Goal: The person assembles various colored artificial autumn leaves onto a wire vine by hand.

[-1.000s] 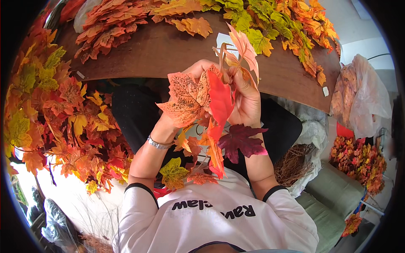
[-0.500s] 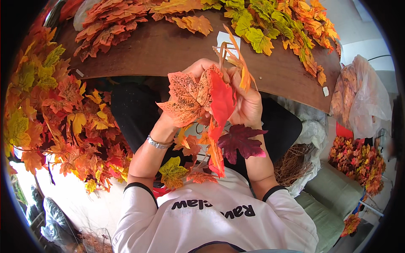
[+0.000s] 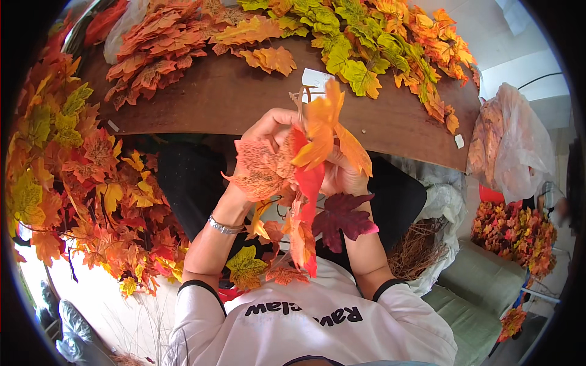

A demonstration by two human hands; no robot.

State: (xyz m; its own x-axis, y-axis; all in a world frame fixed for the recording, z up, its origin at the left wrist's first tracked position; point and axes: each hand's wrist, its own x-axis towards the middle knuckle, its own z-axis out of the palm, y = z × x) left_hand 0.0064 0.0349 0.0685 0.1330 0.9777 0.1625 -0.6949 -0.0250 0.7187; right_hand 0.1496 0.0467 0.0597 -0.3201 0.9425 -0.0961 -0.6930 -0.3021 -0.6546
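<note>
My left hand [image 3: 273, 126] is closed around the stem of an artificial maple-leaf garland, its fingertips partly behind the leaves. From that grip hang a speckled orange leaf [image 3: 261, 169], a red leaf [image 3: 310, 182], a dark maroon leaf [image 3: 343, 221] and a yellow-green leaf [image 3: 246, 268], down over my lap and shirt. Opposite it, my right hand [image 3: 347, 175] pinches an orange leaf sprig [image 3: 323, 122] against the garland; its fingertips are hidden by leaves. Bare brown stem ends [image 3: 300, 94] stick up above both hands.
Across the brown table [image 3: 207, 104] lie piles of red-orange leaves [image 3: 155, 46], green leaves [image 3: 360, 67] and orange leaves [image 3: 445, 43]. A thick leaf heap [image 3: 116, 195] stands at my left. To the right are a clear plastic bag [image 3: 522, 140], brown stems [image 3: 418, 247] and a green padded seat [image 3: 482, 274].
The orange leaf sprig has turned from edge-on to facing me and shifted left, over the grip. Both hands stay together, slightly lower in view; the whole view has shifted a little.
</note>
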